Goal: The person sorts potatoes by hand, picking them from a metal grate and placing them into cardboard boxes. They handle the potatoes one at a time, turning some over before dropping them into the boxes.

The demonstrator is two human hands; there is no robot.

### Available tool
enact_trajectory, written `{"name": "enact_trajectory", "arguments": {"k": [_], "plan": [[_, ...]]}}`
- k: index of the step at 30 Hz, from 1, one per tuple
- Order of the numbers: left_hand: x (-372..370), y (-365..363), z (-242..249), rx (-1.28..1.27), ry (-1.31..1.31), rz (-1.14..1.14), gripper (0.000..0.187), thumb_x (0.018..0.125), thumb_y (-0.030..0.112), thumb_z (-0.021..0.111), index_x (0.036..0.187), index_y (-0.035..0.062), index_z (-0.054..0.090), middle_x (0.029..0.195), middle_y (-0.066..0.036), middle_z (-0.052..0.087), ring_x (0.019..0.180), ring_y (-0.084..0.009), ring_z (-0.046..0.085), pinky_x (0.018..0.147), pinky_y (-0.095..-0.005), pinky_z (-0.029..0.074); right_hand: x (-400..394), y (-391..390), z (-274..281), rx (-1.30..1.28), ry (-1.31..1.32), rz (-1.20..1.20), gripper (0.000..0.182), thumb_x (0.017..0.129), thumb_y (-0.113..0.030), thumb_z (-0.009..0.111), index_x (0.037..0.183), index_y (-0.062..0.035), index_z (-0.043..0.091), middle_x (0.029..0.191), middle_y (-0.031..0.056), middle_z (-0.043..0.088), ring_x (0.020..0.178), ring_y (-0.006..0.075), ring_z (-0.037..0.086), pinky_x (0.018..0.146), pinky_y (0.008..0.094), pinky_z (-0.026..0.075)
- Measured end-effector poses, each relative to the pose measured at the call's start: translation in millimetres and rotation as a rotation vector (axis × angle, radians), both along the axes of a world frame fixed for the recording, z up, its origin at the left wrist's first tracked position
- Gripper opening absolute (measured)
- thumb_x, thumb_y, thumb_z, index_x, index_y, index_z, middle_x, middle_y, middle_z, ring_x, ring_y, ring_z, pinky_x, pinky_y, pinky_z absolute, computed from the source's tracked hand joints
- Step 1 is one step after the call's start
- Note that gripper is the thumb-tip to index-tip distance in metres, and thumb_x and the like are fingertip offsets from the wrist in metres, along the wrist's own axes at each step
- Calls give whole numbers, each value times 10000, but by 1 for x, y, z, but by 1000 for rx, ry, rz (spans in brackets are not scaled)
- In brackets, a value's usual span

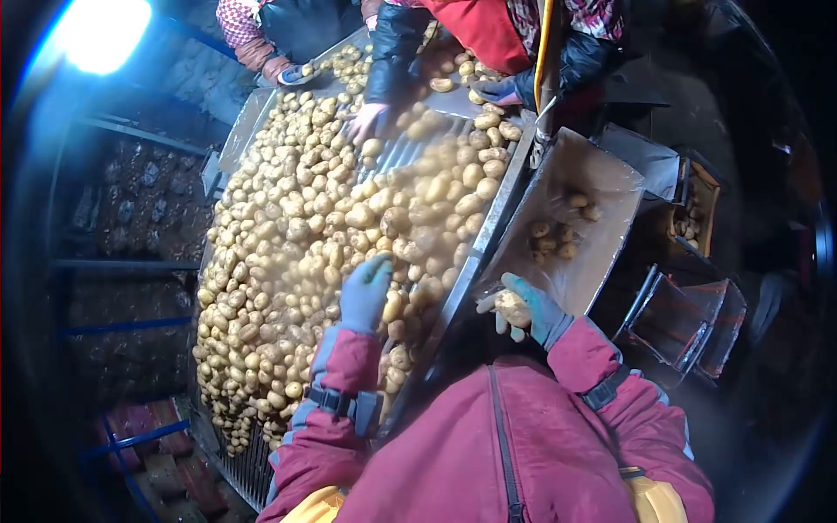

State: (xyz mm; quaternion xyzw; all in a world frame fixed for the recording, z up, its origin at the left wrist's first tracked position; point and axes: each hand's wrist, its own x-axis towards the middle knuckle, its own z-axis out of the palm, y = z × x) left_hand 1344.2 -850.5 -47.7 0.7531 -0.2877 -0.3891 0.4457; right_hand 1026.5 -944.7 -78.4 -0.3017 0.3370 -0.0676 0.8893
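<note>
My left hand (366, 292), in a grey-blue glove, reaches over a sorting table (475, 261) spread with potatoes (305, 200). Its fingers point away from me and down among the potatoes; their undersides are hidden, so I cannot make out whether they grip one. My right hand (539, 315), gloved in grey and teal, is palm up with its fingers curled around one pale potato (512, 308). That hand is beyond the table's metal edge, close to the near end of a long tray (602, 174).
Several potatoes (558, 240) lie in the tray. Across the table, co-workers' hands (369, 122) reach among the potatoes. An upright post (547, 78) stands at the table's far right corner. At right are a metal-framed holder (684, 322) and a box of potatoes (693, 209).
</note>
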Motion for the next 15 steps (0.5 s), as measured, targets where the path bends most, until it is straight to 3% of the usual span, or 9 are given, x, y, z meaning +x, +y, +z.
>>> {"name": "enact_trajectory", "arguments": {"k": [2, 3, 6, 9, 10, 12, 13, 14, 15], "plan": [[7, -20, -3, 112, -183, -21, 381, 964, 211, 663, 1320, 73, 656, 1194, -141, 705, 1050, -191, 681, 914, -304, 530, -4, -5, -1, 25, 12, 42, 757, 1025, -640, 349, 1138, 13, 714, 673, 107, 651, 401, 162, 516, 381, 258, 428], [4, -32, -8, 109, -353, -136, 471, 930, 240, 701, 1362, 71, 620, 1222, -108, 706, 1039, -177, 688, 898, -301, 547, -2, -5, 2, 54, -9, 4, 748, 1025, -632, 366, 1175, 23, 696, 708, 108, 665, 423, 162, 533, 413, 262, 451], [-37, -78, -13, 183, -635, -306, 601, 888, 330, 726, 1425, 109, 572, 1252, -152, 674, 1101, -257, 676, 952, -338, 533, -4, -4, -3, 84, -26, -24, 687, 1035, -576, 403, 1209, 31, 674, 850, 139, 703, 549, 192, 631, 529, 290, 538], [-55, -94, -29, 241, -791, -284, 384, 926, 392, 634, 1180, 105, 660, 1207, -201, 630, 1097, -371, 626, 933, -426, 516, -7, -1, -3, 210, -127, -104, 600, 1061, -454, 429, 1295, 71, 600, 1029, 191, 710, 703, 291, 716, 654, 379, 612], [-46, -93, -35, 113, -645, -273, 360, 914, 332, 627, 1176, 86, 642, 1121, -176, 649, 1031, -327, 654, 873, -424, 534, -7, -1, -3, 229, -136, -132, 591, 1060, -443, 440, 1306, 73, 589, 1058, 194, 703, 743, 308, 720, 681, 397, 615], [-9, -95, -42, 154, 256, -132, 445, 874, 273, 640, 1262, 57, 605, 1090, -139, 663, 1005, -279, 668, 841, -400, 553, -6, 1, -5, 272, -162, -187, 578, 1057, -422, 460, 1327, 78, 568, 1114, 200, 691, 822, 341, 726, 734, 432, 620], [-2, -86, -32, -73, 540, -36, 513, 857, 186, 622, 1335, 11, 559, 1059, -105, 669, 979, -246, 671, 820, -354, 566, -4, 0, -7, 272, -149, -198, 575, 1054, -416, 469, 1325, 81, 567, 1110, 202, 691, 832, 339, 724, 746, 437, 619], [4, -78, -33, -185, 849, 4, 517, 863, 112, 580, 1363, -14, 543, 1055, -97, 681, 976, -270, 676, 848, -348, 574, -1, 1, -8, 273, -137, -207, 571, 1051, -411, 478, 1324, 83, 567, 1106, 204, 692, 841, 337, 722, 757, 441, 617], [0, -72, -16, -175, 953, 4, 494, 883, 118, 569, 1356, -22, 543, 1053, -103, 679, 979, -275, 677, 873, -366, 575, 2, 1, -9, 276, -126, -213, 568, 1048, -405, 487, 1322, 86, 566, 1102, 205, 693, 850, 335, 720, 769, 445, 616]]}}
